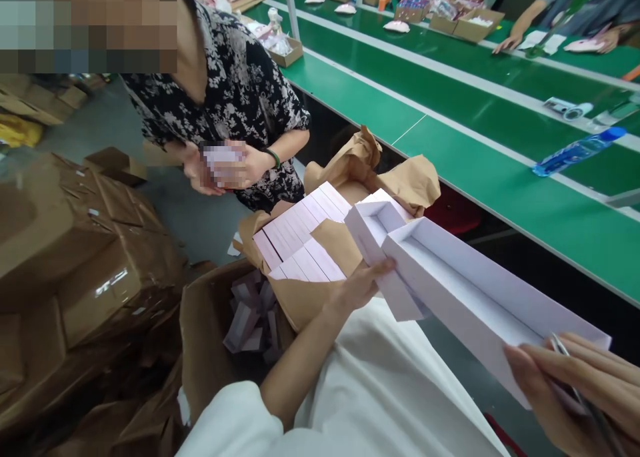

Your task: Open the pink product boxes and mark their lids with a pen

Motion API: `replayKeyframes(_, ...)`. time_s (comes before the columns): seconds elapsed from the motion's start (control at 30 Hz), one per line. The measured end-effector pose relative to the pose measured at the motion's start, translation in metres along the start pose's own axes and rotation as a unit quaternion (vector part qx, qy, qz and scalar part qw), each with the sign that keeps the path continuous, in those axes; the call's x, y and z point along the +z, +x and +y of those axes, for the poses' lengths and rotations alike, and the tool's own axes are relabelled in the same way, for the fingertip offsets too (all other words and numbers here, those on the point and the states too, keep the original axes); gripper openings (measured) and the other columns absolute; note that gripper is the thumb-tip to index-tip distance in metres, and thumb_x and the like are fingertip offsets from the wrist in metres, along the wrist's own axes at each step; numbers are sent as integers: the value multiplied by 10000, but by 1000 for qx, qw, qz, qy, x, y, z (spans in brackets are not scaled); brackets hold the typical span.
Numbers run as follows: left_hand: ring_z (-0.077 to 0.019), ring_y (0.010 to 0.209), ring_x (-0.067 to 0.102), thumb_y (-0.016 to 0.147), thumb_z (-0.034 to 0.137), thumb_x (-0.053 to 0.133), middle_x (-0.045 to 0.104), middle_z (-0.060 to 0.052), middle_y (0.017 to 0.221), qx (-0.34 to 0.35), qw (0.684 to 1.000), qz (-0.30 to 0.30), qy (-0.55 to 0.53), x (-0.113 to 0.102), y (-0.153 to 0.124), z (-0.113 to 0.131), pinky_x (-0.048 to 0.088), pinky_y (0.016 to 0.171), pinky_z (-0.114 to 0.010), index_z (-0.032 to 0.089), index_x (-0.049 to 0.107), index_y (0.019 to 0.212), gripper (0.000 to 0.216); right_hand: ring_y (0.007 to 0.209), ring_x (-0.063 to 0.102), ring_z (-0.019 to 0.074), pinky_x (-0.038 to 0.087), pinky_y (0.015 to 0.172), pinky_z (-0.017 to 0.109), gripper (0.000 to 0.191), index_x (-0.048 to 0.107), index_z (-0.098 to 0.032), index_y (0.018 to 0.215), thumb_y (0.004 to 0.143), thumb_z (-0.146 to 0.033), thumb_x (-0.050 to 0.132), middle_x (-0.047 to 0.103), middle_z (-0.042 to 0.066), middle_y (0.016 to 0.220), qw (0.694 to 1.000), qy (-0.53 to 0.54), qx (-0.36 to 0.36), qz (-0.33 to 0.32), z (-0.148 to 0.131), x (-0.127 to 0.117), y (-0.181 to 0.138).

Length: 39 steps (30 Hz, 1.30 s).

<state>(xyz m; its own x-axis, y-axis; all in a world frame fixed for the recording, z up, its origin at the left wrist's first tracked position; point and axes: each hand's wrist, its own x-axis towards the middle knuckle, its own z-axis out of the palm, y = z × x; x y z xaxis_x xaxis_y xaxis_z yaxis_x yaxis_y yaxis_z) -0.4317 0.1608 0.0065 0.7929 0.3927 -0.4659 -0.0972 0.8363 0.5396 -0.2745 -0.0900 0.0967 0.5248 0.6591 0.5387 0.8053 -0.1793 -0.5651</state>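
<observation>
My left hand (363, 285) is closed on a white cardboard box (367, 238), with the thumb against its side. A long, open white box (457, 303) overlaps it and slants down to the right; its inside shows bare. My right hand (575, 387) is at the near end of the long box, thumb against the side wall and fingers bent around it. A slim silver pen (563, 347) sticks out between those fingers. Beyond my left hand, rows of flat white boxes (303, 227) lie packed in torn brown wrapping paper (300, 303).
An open carton (205, 337) holding several white box pieces stands left of my arm. A co-worker in a floral shirt (240, 77) faces me. The green worktable (480, 197) bears a blue bottle (580, 151); more people work across it. Big cartons (85, 243) fill the left.
</observation>
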Motion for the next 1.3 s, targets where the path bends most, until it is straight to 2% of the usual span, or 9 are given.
replayKeyframes(0.17,-387,1267,774,461,529,1175,866,-92,1086,29,1000,-8,4,6,-7,-1,587,1161,-518,206,813,1230,909,430,730,265,661,458,356,180,816,-341,749,866,-301,947,758,15,593,993,-7,-112,-20,-23,13,18)
replayKeyframes(0.4,-360,1163,752,379,615,1181,835,-116,1091,4,999,-42,14,25,-12,-32,525,1188,-587,190,802,1034,868,348,479,160,408,353,309,298,726,-293,767,887,-22,754,546,-41,520,986,67,-151,-22,-60,59,46)
replayKeyframes(0.5,-323,1096,739,386,587,1191,805,-91,1048,15,999,-35,-13,20,-19,-32,525,1150,-554,195,782,1114,923,445,558,159,458,464,299,281,737,-259,834,908,11,711,610,-24,585,980,44,-186,-45,-60,70,41)
replayKeyframes(0.73,-218,1116,712,539,583,1154,745,9,1134,218,934,217,-180,16,-55,-31,556,992,-366,314,566,1227,944,546,590,142,518,690,326,185,724,-213,970,995,-71,840,640,-67,583,927,45,-356,-112,-45,106,32)
replayKeyframes(0.93,-248,1074,749,663,450,1044,766,-34,1141,200,931,239,-189,5,-71,-42,577,971,-403,272,574,1176,718,548,561,120,458,705,339,139,694,-211,1038,1087,-97,755,623,-83,570,906,99,-387,-138,-57,150,26)
replayKeyframes(1.07,-283,1112,763,652,434,1003,779,-56,1168,206,918,269,-204,-22,-77,-53,591,926,-395,261,623,1196,686,557,530,114,419,727,344,156,667,-211,1041,1173,-134,635,596,-86,579,888,136,-388,-205,-71,172,25)
replayKeyframes(1.13,-302,1105,778,640,384,982,802,-59,1158,237,898,308,-207,-47,-88,-58,614,957,-419,254,653,1261,714,657,625,141,473,797,348,145,682,-200,1105,1201,-167,579,731,-31,701,867,164,-391,-262,-77,178,25)
replayKeyframes(1.23,-318,1124,797,697,335,901,834,-52,1160,307,812,442,-224,-104,-121,-66,645,1004,-434,252,676,1362,707,976,771,235,564,998,422,194,715,-176,1250,1202,-175,527,903,113,1107,837,218,-402,-302,-80,180,25)
replayKeyframes(1.3,-330,1099,812,763,339,838,845,-70,1121,291,747,530,-277,-149,-153,-72,667,993,-440,217,704,1362,626,1036,788,260,603,1002,434,224,734,-187,1262,1170,-127,538,903,140,1213,849,240,-369,-292,-74,178,24)
